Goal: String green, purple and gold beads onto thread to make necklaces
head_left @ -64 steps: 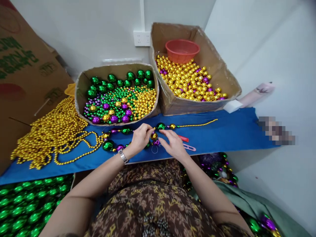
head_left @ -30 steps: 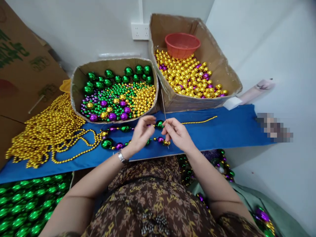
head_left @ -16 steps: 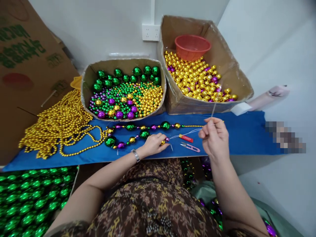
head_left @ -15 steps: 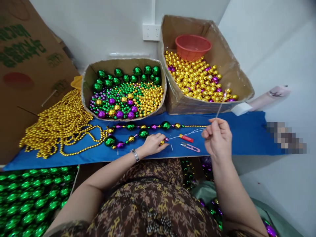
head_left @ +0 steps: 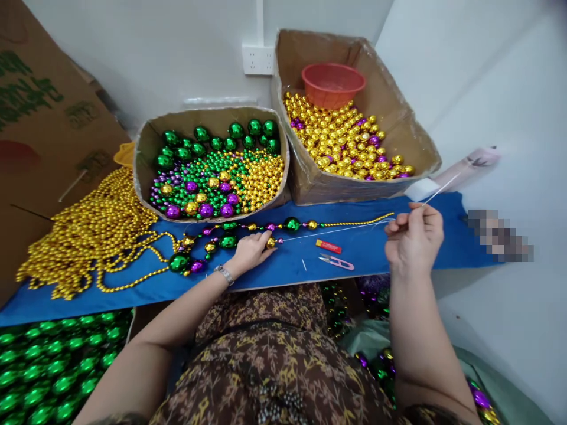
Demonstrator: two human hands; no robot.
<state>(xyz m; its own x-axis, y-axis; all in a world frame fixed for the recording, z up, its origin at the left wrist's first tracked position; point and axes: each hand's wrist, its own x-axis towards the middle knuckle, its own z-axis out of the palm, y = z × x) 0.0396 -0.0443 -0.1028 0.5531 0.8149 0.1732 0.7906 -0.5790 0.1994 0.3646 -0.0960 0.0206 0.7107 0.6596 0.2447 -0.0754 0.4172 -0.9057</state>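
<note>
My left hand [head_left: 250, 250] rests on the blue cloth [head_left: 398, 242], its fingers pinched on the end of a bead strand [head_left: 212, 243] of green, gold and purple beads. My right hand [head_left: 414, 239] is closed in a pinch on a long thin needle [head_left: 438, 188] that points up to the right. A taut white thread [head_left: 332, 231] runs from that hand to the strand's end. A second strand with a thin gold tail [head_left: 354, 223] lies just behind.
A box of mixed beads [head_left: 212, 171] and a box of gold beads [head_left: 349, 141] with a red bowl [head_left: 333, 84] stand behind. Gold bead chains [head_left: 93, 236] are heaped at left. Pink snips [head_left: 335, 261] and a red lighter [head_left: 328, 246] lie between my hands. Green beads [head_left: 48, 366] fill the lower left.
My right hand has moved further right with the needle, drawing the thread out long and straight. My left hand and the strand's end have slid a little left.
</note>
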